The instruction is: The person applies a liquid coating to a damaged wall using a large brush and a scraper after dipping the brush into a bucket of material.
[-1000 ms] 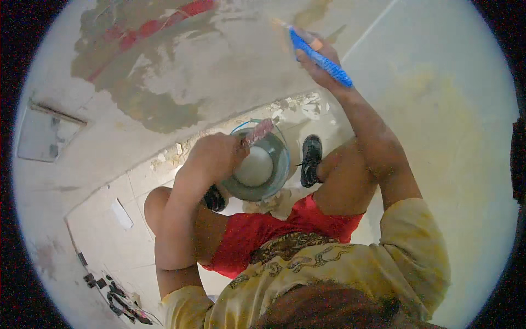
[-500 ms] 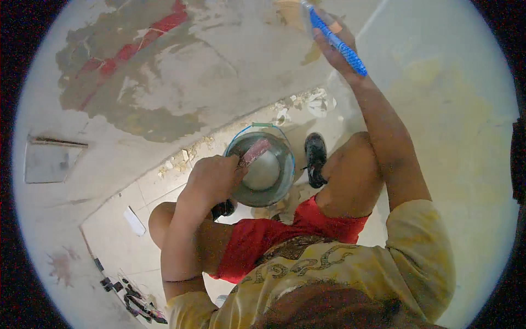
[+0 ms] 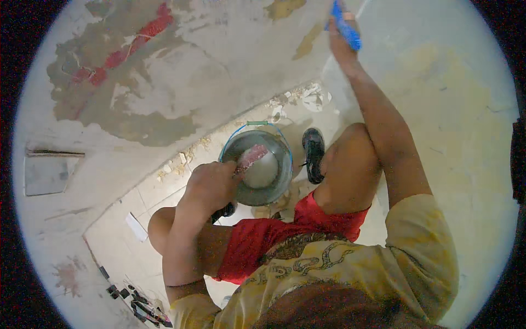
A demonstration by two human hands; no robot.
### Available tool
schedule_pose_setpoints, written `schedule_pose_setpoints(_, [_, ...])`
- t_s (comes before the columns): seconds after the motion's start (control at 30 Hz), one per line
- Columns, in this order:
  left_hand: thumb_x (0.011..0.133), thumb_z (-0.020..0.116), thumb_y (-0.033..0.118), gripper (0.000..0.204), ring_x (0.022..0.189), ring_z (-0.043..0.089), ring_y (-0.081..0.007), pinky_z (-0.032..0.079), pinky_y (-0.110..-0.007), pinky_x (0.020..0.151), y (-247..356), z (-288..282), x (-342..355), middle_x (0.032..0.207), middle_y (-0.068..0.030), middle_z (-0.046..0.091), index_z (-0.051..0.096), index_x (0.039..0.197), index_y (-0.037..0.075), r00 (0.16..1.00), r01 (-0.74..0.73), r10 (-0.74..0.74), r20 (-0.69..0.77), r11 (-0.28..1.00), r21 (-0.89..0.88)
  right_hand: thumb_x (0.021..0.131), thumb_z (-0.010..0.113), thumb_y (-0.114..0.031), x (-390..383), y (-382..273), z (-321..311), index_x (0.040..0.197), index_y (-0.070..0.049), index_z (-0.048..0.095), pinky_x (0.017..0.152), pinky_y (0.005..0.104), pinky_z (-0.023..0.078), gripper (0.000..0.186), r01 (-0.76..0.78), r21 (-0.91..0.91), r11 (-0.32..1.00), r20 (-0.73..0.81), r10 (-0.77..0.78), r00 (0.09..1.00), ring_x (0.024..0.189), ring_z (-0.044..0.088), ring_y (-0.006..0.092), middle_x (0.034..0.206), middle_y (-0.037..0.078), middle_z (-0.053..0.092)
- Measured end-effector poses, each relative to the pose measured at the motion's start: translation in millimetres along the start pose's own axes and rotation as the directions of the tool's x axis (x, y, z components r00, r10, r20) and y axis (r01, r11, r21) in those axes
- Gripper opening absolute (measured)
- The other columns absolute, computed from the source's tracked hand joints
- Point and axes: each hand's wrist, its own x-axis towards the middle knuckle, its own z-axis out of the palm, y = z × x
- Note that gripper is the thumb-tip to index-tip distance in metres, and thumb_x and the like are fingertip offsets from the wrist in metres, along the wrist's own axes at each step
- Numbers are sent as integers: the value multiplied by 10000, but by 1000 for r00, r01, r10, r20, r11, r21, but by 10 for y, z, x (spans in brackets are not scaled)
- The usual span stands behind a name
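Head camera: a left hand [image 3: 209, 187], its grip closed on a flat pinkish-red tool [image 3: 253, 157], is poised over a round dark-grey bucket [image 3: 284, 183] holding a pale mass [image 3: 262, 172]. Up by the patchy grey wall [image 3: 211, 101], a right hand [image 3: 338, 41] — blurred, its grip wrapped around a bright-blue textured handle [image 3: 349, 34] — stretches toward the upper edge. A black shoe [image 3: 314, 156] rests beside the bucket.

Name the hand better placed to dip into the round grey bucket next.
Probably the left hand: it holds an oblong reddish tool over the bucket, while the right hand, gripping a blue handle, is well away.
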Motion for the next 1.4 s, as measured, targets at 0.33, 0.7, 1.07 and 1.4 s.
schedule_pose_setpoints(0.33, [924,559,338,318,833,673,-367,525,-482,749,197,-21,114,820,-206,679,661,930,37,996,-89,90,-16,995,50,862,684,-160,-333,-1182,16,1154,-23,608,748,397,531,331,154,513,845,102,-238,966,883,648,295,1015,172,636])
schedule_pose_setpoints(0.7, [910,580,324,308,815,679,-364,531,-483,750,424,-96,326,818,-200,686,666,933,30,981,-187,193,-29,973,135,899,594,-93,-357,-610,118,1319,-149,564,861,331,528,425,148,435,888,558,-394,730,1032,629,252,1246,91,608])
schedule_pose_setpoints(1.07, [924,557,318,306,844,674,-370,531,-485,752,466,-184,408,879,-197,693,668,988,41,987,-162,159,36,979,123,942,550,-304,-303,645,-85,1148,-59,611,841,454,479,326,-79,-33,996,42,80,996,933,624,371,936,174,657])
schedule_pose_setpoints(1.4, [957,456,350,365,860,671,-406,530,-515,783,349,-118,360,889,-220,690,663,1003,53,994,-72,62,93,992,103,882,637,-286,-292,-491,379,1072,-55,639,826,428,509,299,-222,320,921,138,187,973,915,641,352,986,170,671])
